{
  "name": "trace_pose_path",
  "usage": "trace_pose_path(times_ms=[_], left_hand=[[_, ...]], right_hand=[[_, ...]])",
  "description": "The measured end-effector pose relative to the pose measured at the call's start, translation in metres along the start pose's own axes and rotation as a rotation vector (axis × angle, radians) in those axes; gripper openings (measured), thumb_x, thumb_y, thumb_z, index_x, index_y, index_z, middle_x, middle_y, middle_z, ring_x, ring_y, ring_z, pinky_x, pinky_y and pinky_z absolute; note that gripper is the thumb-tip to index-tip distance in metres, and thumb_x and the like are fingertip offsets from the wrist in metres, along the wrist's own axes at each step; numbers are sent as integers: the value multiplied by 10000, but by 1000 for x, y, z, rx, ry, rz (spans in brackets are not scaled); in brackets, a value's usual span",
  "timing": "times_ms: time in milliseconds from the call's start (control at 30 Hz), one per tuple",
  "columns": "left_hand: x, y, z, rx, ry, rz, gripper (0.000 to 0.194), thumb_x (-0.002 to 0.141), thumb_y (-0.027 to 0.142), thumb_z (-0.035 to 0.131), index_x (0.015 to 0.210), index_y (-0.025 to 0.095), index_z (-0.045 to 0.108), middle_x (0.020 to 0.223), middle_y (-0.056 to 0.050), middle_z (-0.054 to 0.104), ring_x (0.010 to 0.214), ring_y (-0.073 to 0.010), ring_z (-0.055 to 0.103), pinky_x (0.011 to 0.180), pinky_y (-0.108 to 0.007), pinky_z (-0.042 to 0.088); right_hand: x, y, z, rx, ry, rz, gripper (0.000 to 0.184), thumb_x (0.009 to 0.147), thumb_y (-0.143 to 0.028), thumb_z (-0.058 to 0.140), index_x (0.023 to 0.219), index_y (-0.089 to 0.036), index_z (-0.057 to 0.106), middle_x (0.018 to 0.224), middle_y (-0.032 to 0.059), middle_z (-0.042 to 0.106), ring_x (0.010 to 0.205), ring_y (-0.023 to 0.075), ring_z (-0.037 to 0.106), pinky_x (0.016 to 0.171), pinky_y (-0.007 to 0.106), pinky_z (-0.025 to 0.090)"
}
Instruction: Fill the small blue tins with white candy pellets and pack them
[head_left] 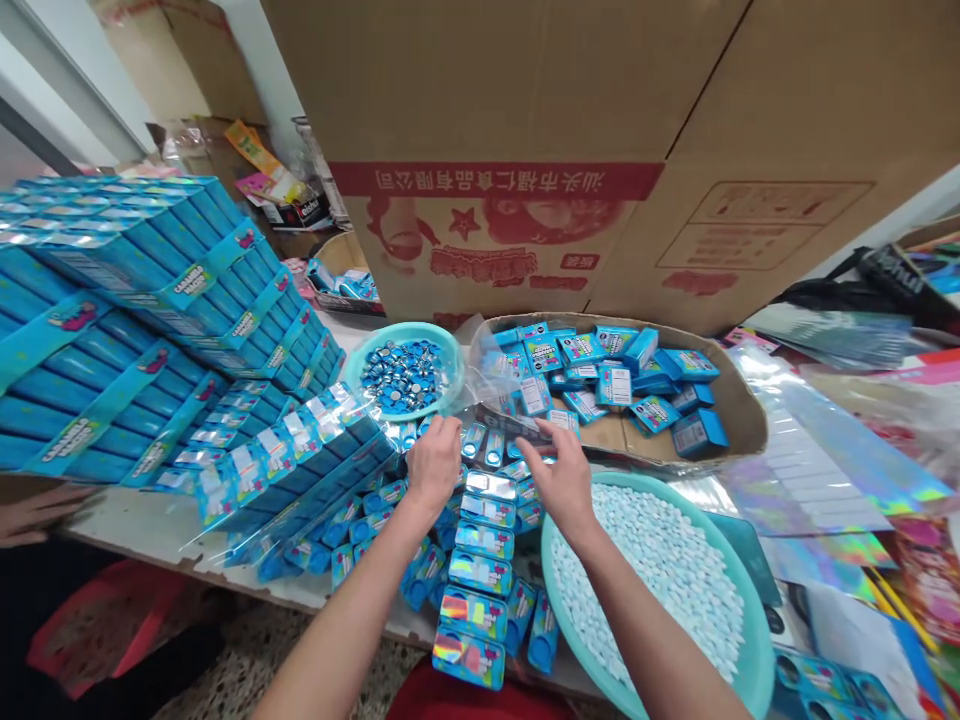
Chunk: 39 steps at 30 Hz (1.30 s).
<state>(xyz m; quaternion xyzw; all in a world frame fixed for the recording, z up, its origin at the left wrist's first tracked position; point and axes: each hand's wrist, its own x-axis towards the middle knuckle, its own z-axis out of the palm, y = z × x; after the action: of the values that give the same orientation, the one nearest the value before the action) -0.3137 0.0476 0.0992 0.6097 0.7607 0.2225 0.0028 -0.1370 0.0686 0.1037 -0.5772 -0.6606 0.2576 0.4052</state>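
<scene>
Pinching its edge should suit the clear film (pixel 491 385), likely limp and slippery, with left fingers (pixel 444 430) together, hold unclear, right fingers (pixel 556 437) apart.

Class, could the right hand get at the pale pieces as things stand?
Probably yes: the right hand is beside their open basin, and no lid covers the pale pieces.

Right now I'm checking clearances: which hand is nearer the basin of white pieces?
Right: right hand is beside the basin, at its far rim; left hand is farther left.
</scene>
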Motion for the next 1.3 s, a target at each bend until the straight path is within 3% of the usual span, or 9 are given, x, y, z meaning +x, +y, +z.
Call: trace_pose_path(times_ms=[67, 233, 333, 533, 667, 833, 933, 1133, 1300], left_hand=[[-1, -7, 4, -67, 55, 36, 233, 904, 194, 407, 903, 199, 639, 884, -52, 635, 774, -163, 590, 646, -250, 396], [-1, -14, 7, -239, 137, 47, 187, 886, 173, 432, 881, 186, 619, 880, -40, 613, 820, -153, 581, 722, -246, 419], [2, -8, 4, -213, 124, 45, 171, 887, 193, 449, 827, 190, 610, 838, -32, 594, 808, -152, 570, 723, -249, 409], [2, 0, 4, 15, 55, -38, 177, 894, 254, 456, 810, 188, 597, 793, -47, 596, 743, -175, 560, 603, -270, 336], [0, 1, 6, 27, 53, 25, 215, 909, 232, 405, 813, 182, 592, 797, -56, 597, 735, -170, 557, 602, -267, 326], [-1, -8, 8, -76, 59, 46, 201, 902, 251, 427, 848, 180, 607, 857, -60, 610, 779, -166, 572, 655, -258, 372], [-1, -20, 14, -156, 36, -172, 240, 844, 353, 521, 970, 171, 614, 958, -105, 627, 817, -207, 593, 656, -285, 398], [-5, -36, 41, -924, -522, -705, 461, 783, 561, 477, 621, 148, 600, 553, -63, 590, 480, -138, 529, 493, -248, 380], [-26, -30, 61, -1096, -443, -751, 315, 736, 462, 545, 649, 159, 541, 610, -11, 583, 480, -86, 506, 465, -192, 376]], right_hand=[[5, 3, 1, 56, 1, 68, 432, 779, -429, 553, 1143, -196, 570, 1008, 83, 598, 658, 161, 614, 651, 331, 520], [9, 10, 2, 44, -182, 145, 667, 652, -424, 655, 1268, -234, 483, 1179, 102, 526, 792, 200, 625, 653, 325, 518], [7, 13, 4, -93, -98, 133, 597, 647, -522, 659, 1154, -215, 584, 1119, 106, 526, 847, 232, 608, 746, 374, 496], [2, 2, 11, -393, 74, -177, 580, 653, -627, 650, 1055, -209, 635, 1352, 163, 393, 1229, 369, 374, 946, 503, 335], [2, -10, 20, -424, 28, -269, 351, 770, -477, 606, 1023, -237, 642, 1231, 102, 565, 1134, 303, 477, 986, 502, 266], [21, 8, 20, -294, 89, -63, 206, 816, -302, 503, 899, -213, 669, 1043, 92, 629, 990, 255, 534, 890, 410, 368], [24, 26, 16, -133, 110, 192, 255, 779, -352, 509, 920, -186, 642, 1028, 120, 604, 1013, 276, 518, 873, 407, 381], [-8, 46, 38, 122, -82, 512, 449, 777, -564, 409, 717, -178, 629, 634, 70, 650, 582, 224, 591, 556, 341, 459], [-37, 50, 54, 212, -97, 575, 431, 728, -574, 472, 727, -185, 658, 715, 56, 697, 667, 224, 621, 606, 334, 481]])
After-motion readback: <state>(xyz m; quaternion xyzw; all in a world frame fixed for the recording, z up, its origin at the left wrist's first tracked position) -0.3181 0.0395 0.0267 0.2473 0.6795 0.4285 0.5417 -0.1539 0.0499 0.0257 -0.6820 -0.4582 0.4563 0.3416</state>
